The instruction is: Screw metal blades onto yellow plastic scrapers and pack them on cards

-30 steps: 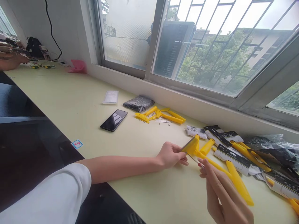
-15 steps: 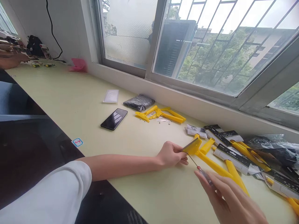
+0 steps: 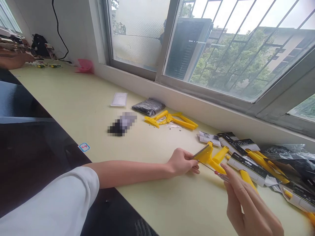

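My left hand (image 3: 182,163) pinches one end of the head of a yellow scraper (image 3: 207,155), which has a dark strip along its edge. The scraper's handle runs right and is partly hidden behind my right hand (image 3: 251,203). In that hand I hold a screwdriver (image 3: 222,177) with a clear and red handle. Its thin shaft points left, and the tip is at the lower end of the scraper head, near my left fingertips. Whether the tip sits in a screw is too small to tell.
Yellow scrapers (image 3: 180,122) and small screws lie beyond my left hand. Black-and-white packages (image 3: 246,167) and more yellow handles crowd the right. A black plastic-wrapped packet (image 3: 148,107), a white card (image 3: 119,99) and a pixelated dark object (image 3: 121,124) lie farther back. Another person's hand (image 3: 17,60) is far left.
My right hand has turned the screwdriver to a flatter angle, and its handle has shifted up and right. My left hand still holds the scraper in nearly the same place.
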Demonstrator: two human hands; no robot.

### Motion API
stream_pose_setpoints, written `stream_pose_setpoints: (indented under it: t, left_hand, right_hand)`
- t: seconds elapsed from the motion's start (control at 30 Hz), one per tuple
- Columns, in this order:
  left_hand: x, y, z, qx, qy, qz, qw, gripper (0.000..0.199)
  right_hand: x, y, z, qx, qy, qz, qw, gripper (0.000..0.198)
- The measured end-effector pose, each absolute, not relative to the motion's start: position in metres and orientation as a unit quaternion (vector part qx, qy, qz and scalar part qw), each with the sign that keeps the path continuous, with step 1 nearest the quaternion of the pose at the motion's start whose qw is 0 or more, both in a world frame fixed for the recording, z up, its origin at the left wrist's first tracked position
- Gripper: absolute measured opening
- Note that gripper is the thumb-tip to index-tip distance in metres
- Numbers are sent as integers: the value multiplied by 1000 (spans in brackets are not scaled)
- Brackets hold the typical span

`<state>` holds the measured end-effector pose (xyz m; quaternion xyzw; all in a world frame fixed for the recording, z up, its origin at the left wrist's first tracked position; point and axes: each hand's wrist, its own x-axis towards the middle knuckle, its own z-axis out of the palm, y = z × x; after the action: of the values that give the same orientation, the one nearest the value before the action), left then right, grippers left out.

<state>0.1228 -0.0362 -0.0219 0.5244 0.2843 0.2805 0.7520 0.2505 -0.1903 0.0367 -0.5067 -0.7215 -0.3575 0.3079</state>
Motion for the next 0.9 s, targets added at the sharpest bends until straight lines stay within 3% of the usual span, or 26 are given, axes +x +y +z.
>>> stream_pose_setpoints:
  t: [0.3,0.73,0.9]
  left_hand:
    - [126,-35,-28,532,276,279,750,13]
    - [126,-33,-30,532,283,274,749,13]
    - [126,-33,-31,532,278,276,751,14]
  right_hand:
    - [249,-193,30,-502,-688,-416,320,29]
    - [250,-191,41,-480,-770,-261,329,63]
    - [255,-190,39,-504,-723,-354,314,37]
